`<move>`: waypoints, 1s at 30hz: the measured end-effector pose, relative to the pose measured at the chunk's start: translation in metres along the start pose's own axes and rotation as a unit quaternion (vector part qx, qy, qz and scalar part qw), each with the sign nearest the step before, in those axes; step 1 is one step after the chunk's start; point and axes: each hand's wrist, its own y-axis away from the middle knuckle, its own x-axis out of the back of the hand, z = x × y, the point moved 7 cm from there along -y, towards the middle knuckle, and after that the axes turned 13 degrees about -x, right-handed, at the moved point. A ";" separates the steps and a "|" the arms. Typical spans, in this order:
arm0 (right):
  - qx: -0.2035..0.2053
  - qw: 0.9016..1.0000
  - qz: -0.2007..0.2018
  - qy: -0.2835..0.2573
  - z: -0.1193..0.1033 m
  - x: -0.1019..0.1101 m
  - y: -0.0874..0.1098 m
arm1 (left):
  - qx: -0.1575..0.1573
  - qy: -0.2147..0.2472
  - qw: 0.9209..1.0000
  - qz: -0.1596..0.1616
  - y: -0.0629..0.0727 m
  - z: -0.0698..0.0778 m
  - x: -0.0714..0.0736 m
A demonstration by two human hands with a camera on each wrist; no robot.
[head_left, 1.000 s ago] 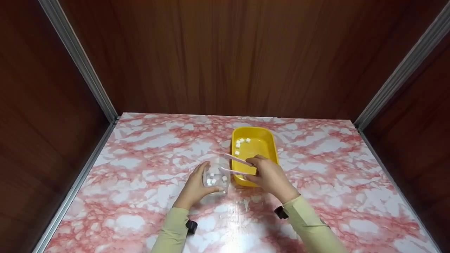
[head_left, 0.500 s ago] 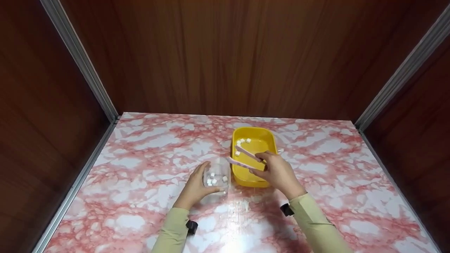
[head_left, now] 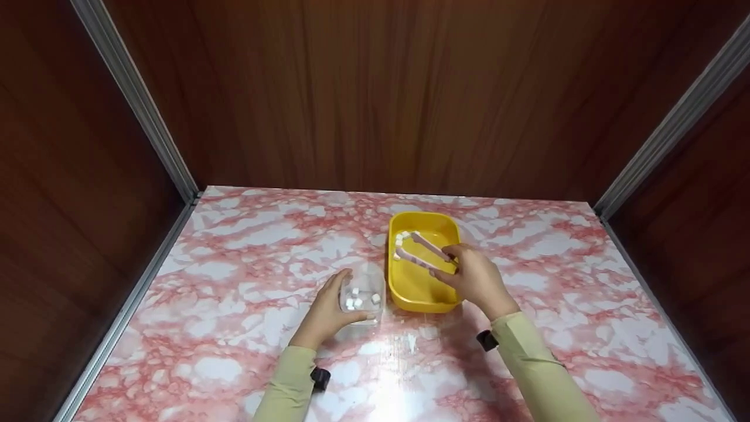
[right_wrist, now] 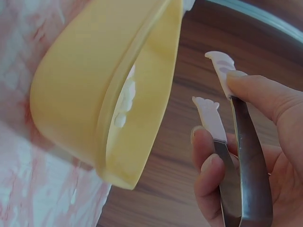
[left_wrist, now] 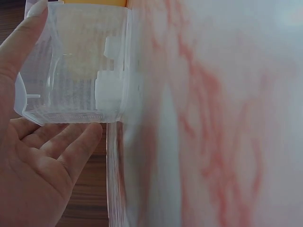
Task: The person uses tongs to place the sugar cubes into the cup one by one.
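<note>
right hand (head_left: 479, 280) moved rightward, holding parted tongs (head_left: 430, 247); left hand (head_left: 325, 310) grips container (left_wrist: 78, 56).

Pale green sleeves (head_left: 285, 381), black wrist cameras (head_left: 320, 379)

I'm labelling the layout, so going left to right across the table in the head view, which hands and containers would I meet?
Left hand, clear plastic container, yellow plastic tray, right hand.

Tongs (head_left: 431, 246) moved from clear box (head_left: 369, 280) over yellow tray (head_left: 416, 291).
</note>
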 end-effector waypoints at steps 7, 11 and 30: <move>-0.024 1.000 -0.006 0.009 0.010 0.002 -0.014 | -0.009 -0.002 1.000 0.006 -0.001 0.001 0.001; -0.027 1.000 -0.004 0.005 0.013 0.003 -0.021 | -0.009 -0.003 1.000 0.006 -0.001 0.001 0.001; -0.067 0.998 -0.022 -0.001 0.025 -0.008 -0.058 | 0.002 -0.001 1.000 0.003 -0.001 0.000 0.000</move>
